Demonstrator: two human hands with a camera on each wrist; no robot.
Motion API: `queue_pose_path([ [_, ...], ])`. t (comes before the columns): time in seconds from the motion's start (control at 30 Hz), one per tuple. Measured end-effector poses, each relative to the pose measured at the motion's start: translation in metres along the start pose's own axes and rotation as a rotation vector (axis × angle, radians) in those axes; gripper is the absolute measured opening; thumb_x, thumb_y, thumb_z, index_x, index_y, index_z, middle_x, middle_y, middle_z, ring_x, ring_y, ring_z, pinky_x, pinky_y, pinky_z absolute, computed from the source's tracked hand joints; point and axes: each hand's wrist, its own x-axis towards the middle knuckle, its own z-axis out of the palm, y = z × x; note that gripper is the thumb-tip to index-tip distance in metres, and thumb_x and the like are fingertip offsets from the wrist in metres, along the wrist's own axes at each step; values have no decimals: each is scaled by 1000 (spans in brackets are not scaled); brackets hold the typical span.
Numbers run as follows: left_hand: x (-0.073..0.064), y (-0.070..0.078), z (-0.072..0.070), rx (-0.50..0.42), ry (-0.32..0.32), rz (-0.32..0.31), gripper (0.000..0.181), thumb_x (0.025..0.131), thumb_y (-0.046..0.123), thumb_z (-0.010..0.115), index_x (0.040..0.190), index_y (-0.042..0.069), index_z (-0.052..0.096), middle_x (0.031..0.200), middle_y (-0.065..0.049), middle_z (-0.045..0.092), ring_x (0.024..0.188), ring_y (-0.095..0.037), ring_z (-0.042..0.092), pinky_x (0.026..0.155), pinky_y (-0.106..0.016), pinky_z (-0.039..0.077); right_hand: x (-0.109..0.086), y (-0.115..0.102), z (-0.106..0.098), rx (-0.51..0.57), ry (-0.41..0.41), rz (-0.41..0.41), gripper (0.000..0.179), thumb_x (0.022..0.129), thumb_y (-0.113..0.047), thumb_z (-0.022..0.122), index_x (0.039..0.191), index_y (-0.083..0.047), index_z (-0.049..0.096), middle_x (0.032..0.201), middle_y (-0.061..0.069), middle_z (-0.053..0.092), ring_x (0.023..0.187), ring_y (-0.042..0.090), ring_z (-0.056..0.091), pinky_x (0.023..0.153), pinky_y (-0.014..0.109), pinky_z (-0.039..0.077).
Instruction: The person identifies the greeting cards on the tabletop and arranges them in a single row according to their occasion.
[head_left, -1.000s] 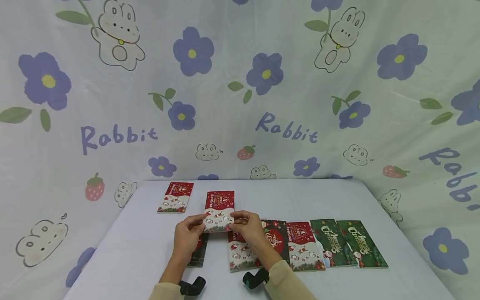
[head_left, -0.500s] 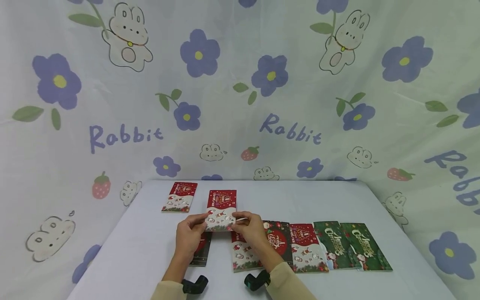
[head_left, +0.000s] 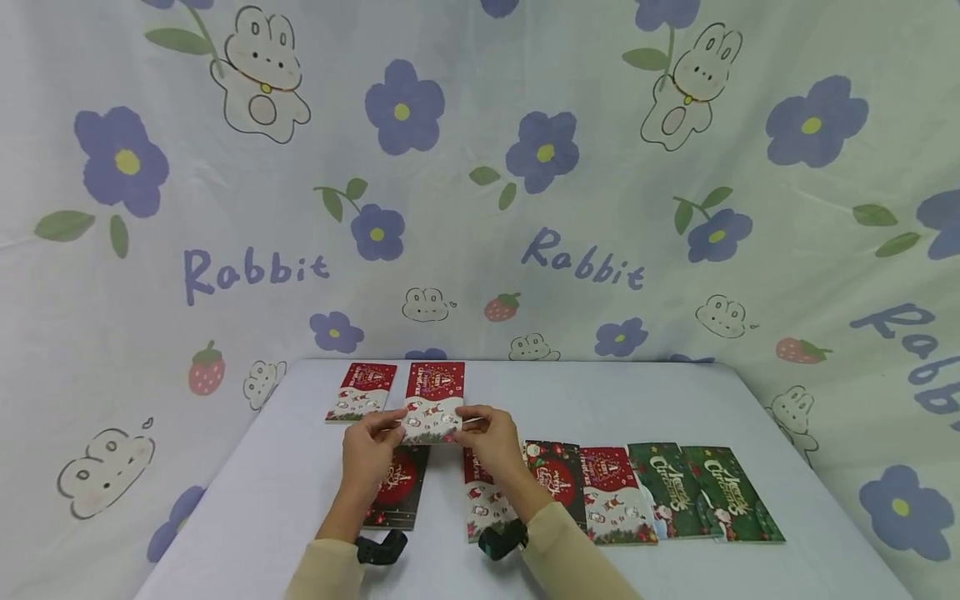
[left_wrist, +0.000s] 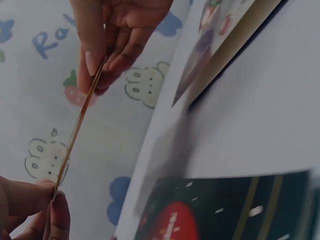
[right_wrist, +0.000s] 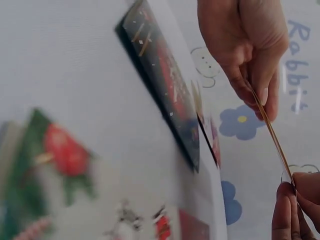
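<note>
Both hands hold up a red-and-white Christmas card [head_left: 433, 404] by its lower side edges, above the table. The left hand [head_left: 371, 450] pinches its left edge between thumb and fingers. On the right edge, the right hand [head_left: 491, 446] pinches in the same way. Seen edge-on in the left wrist view, the card [left_wrist: 77, 125] is thin and slightly bowed. A dark card with a red circle [head_left: 399, 487] lies on the table beneath the left hand. Behind and to the left lies another red-and-white card [head_left: 362, 392].
Right of centre runs a row: a red-and-white card [head_left: 486, 504] partly hidden by the right arm, a dark card [head_left: 557, 475], another red-and-white card [head_left: 612, 497], and green cards [head_left: 667, 483] that overlap. A printed cloth [head_left: 465, 200] hangs behind the white table [head_left: 570, 396].
Both hands have moved the held card away from the body and slightly left, close to the card at the back left. More of the dark card under the left hand now shows.
</note>
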Motion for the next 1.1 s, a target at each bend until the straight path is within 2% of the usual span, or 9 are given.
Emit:
queue_pose_path([
  [0.17,18,8,-10,37,20,36,24,98,-7,67,120,-4,76,114,-21,69,97,-24,65,73,-14,50,17,-10,12,-24,8,-8,32,90,4,79,121,-5,76,109,8,69,95,16,68,80,34,59],
  [0.33,42,9,-15,112,47,81,24,96,-9,68,118,-4,77,109,-22,71,95,-27,66,69,-15,48,36,-21,24,-77,40,-15,32,88,5,80,118,-6,78,109,5,71,93,16,68,75,31,56],
  [0.5,60,7,-19,168,65,66,24,94,-8,68,116,-3,78,108,-22,74,97,-32,68,65,-18,47,50,-26,35,-105,60,-7,32,87,8,79,116,-5,78,108,5,72,90,14,68,75,29,57],
  [0.77,77,0,-22,245,46,60,24,94,-8,68,115,-3,79,107,-22,75,100,-34,69,77,-32,51,67,-20,48,-124,78,22,31,87,10,78,116,-3,78,105,7,71,85,14,66,72,27,56],
  [0.93,84,-3,-19,277,13,50,25,94,-9,65,114,-4,78,105,-22,74,99,-35,69,74,-35,53,75,-14,52,-143,106,47,29,87,10,78,113,-2,77,101,9,69,82,14,63,68,25,52],
  [1.1,90,-8,-17,316,9,47,25,92,-10,65,112,-4,78,103,-22,74,96,-36,68,71,-37,53,79,-10,55,-140,108,62,30,86,11,78,113,-1,78,102,10,69,82,14,63,67,26,52],
])
